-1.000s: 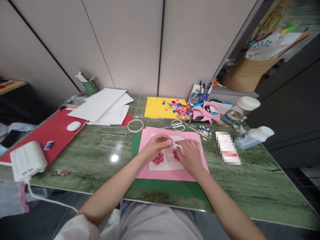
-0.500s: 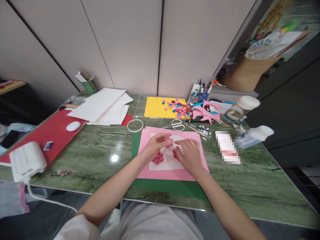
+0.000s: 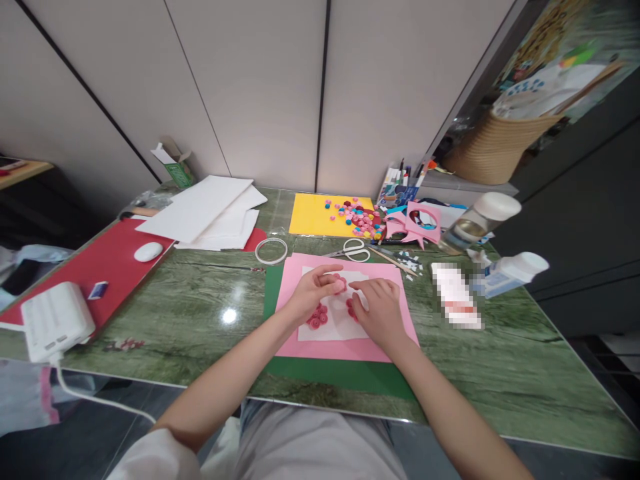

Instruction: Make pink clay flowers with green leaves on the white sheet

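Note:
My left hand (image 3: 311, 293) pinches a small pink paper coil (image 3: 339, 285) between thumb and fingers, just above a white paper piece (image 3: 332, 325). That white piece lies on a pink sheet (image 3: 345, 347), which rests on a green sheet (image 3: 345, 375). A cluster of red-pink coils (image 3: 317, 318) sits on the white paper under my left hand. My right hand (image 3: 379, 309) lies on the paper with fingers curled, its fingertips next to more coils (image 3: 351, 311); whether it holds anything is hidden.
Scissors (image 3: 350, 251), a tape ring (image 3: 271, 251), a yellow sheet (image 3: 313, 215) with loose coloured coils (image 3: 357, 218) and pink cut-outs (image 3: 415, 225) lie behind. Glue bottles (image 3: 505, 274) stand right. White sheets (image 3: 210, 210), a mouse (image 3: 148, 251) and a white box (image 3: 55, 320) lie left.
My left hand has turned the pink coil slightly between its fingers. My right hand has stayed in place on the paper.

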`<state>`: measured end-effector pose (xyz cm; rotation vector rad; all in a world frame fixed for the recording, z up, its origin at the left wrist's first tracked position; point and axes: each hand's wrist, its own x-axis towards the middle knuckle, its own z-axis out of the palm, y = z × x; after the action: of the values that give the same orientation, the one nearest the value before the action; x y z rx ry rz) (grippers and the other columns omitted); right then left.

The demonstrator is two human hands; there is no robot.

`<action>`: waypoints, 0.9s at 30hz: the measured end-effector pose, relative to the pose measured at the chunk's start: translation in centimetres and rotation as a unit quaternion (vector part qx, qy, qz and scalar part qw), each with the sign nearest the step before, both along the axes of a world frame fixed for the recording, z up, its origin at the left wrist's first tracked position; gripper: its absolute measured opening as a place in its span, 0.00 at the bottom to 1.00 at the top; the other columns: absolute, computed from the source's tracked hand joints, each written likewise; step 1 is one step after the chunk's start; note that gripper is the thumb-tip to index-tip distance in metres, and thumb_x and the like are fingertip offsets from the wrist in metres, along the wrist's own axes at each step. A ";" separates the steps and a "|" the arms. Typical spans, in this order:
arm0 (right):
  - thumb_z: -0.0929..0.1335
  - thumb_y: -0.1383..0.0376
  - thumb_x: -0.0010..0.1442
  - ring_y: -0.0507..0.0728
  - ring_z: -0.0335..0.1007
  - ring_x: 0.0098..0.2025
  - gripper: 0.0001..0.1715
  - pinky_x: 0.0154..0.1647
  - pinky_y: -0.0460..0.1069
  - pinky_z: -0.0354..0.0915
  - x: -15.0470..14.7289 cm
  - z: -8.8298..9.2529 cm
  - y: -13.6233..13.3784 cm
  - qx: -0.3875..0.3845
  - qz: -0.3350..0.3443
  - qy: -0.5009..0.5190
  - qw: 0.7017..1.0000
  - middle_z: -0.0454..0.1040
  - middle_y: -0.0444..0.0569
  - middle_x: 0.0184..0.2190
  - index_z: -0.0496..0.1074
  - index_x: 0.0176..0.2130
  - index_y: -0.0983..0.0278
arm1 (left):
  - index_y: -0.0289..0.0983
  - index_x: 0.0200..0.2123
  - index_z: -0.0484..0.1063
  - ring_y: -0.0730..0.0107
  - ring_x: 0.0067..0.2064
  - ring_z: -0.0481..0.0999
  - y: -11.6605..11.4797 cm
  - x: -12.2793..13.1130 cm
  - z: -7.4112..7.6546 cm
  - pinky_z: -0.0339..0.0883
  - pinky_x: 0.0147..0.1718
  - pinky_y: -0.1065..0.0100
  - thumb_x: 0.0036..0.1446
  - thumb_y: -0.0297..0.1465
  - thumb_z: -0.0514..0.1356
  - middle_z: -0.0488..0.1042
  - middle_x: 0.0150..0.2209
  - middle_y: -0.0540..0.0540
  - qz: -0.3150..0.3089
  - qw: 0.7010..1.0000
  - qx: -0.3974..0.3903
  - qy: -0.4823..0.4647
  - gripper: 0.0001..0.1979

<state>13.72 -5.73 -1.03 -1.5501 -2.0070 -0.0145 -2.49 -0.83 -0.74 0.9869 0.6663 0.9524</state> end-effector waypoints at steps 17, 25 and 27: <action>0.63 0.65 0.57 0.57 0.64 0.43 0.13 0.45 0.54 0.58 -0.3 0.7 -0.6 0.014 0.101 0.093 0.991 0.70 0.49 0.39 0.69 0.43 0.59 | 0.34 0.32 0.72 0.75 0.27 0.73 -0.4 0.5 0.0 0.64 0.22 0.75 0.34 0.30 0.68 0.74 0.33 0.45 -0.022 0.997 -0.039 0.066 0.17; 0.64 0.64 0.57 0.56 0.65 0.41 0.10 0.44 0.53 0.58 0.0 0.8 -0.4 0.022 0.079 0.102 0.991 0.72 0.47 0.35 0.69 0.41 0.59 | 0.34 0.29 0.74 0.72 0.31 0.74 -0.7 0.5 0.3 0.67 0.26 0.73 0.41 0.34 0.65 0.73 0.31 0.45 -0.048 0.995 -0.081 0.024 0.11; 0.64 0.64 0.57 0.55 0.65 0.40 0.10 0.45 0.53 0.58 -0.1 0.8 -0.4 0.024 0.066 0.109 0.992 0.72 0.47 0.35 0.69 0.40 0.59 | 0.33 0.32 0.74 0.71 0.33 0.74 -0.7 0.5 0.4 0.68 0.32 0.72 0.47 0.35 0.62 0.73 0.31 0.44 -0.073 0.993 -0.088 -0.002 0.11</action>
<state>13.67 -6.13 -0.24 -1.3264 -1.9166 0.1521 -2.02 -1.55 -0.31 0.8649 0.6541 0.7527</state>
